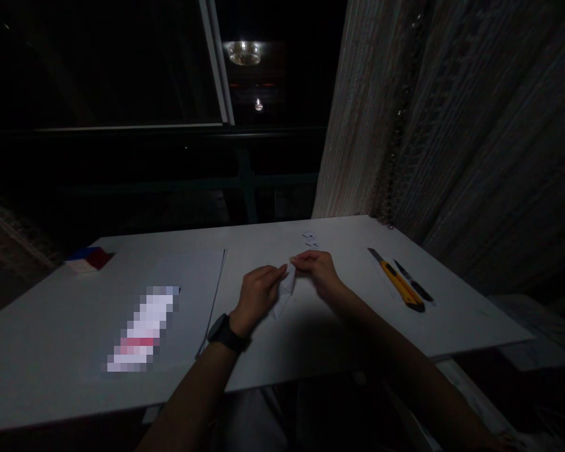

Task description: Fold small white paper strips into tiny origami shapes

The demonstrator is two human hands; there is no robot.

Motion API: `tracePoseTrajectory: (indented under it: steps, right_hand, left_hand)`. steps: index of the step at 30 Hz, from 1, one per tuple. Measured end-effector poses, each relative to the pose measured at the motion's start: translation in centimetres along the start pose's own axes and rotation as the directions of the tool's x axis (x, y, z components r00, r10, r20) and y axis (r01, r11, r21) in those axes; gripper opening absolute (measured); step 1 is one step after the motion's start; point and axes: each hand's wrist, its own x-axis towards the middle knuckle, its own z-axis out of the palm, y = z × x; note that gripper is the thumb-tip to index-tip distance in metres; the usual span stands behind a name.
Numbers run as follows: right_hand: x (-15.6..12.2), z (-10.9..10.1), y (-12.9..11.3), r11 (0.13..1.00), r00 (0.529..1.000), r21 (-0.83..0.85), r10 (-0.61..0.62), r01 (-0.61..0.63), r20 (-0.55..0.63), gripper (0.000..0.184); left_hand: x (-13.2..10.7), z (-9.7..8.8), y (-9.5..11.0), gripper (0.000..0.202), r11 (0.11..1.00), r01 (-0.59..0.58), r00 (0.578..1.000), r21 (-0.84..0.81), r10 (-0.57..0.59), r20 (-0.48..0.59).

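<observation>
Between my two hands is a small piece of folded white paper (286,287), narrow and creased, its lower end pointing down toward me. My left hand (260,290) pinches its left edge, thumb and fingertips together; a dark watch sits on that wrist. At the paper's upper end, my right hand (319,269) grips the tip between thumb and forefinger. Just beyond my hands, small white paper pieces (309,237) with dark marks lie on the white table (258,242).
To the right lie a yellow utility knife (398,281) and a dark pen-like tool (413,281). On the left, a blurred-out bright phone-shaped object (144,329) rests on white sheets (200,282). A coloured cube (89,258) stands at the far left. Curtains (353,113) hang behind the right side.
</observation>
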Motion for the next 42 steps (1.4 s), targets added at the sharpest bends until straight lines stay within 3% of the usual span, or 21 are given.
tracePoseTrajectory:
  steps: [10,17,20,24,32,36,42]
  right_hand:
    - [0.0,0.0,-0.2,1.000,1.000,-0.019,-0.015,0.015,-0.018,0.017]
    - [0.0,0.0,-0.3,0.999,1.000,-0.031,-0.008,0.008,-0.013,0.018]
    - [0.1,-0.1,-0.2,0.999,1.000,-0.050,-0.011,0.011,-0.007,0.020]
    - [0.2,-0.1,-0.2,0.997,1.000,-0.080,-0.017,0.018,0.008,0.023]
    - [0.0,0.3,-0.1,0.993,1.000,-0.119,0.004,-0.003,0.009,0.031]
    - [-0.1,0.3,-0.2,0.992,1.000,-0.130,0.002,0.001,0.018,0.032]
    - [0.3,-0.1,0.2,0.989,0.995,-0.145,-0.012,0.026,0.097,0.033]
  left_hand:
    - [0.0,0.2,-0.1,0.026,1.000,0.008,1.000,-0.028,-0.008,0.003]
    - [0.4,0.1,0.5,0.025,0.972,0.185,0.983,-0.145,-0.182,0.037]
    - [0.5,0.2,0.5,0.025,0.904,0.350,0.937,-0.248,-0.344,0.067]
    - [0.7,0.4,0.3,0.028,0.752,0.547,0.836,-0.367,-0.513,0.194]
    - [1.2,-0.2,0.6,0.031,0.554,0.706,0.703,-0.442,-0.621,0.346]
    - [1.2,-0.2,0.5,0.029,0.505,0.716,0.687,-0.482,-0.629,0.363]
    - [0.9,0.1,0.1,0.030,0.502,0.711,0.692,-0.492,-0.624,0.363]
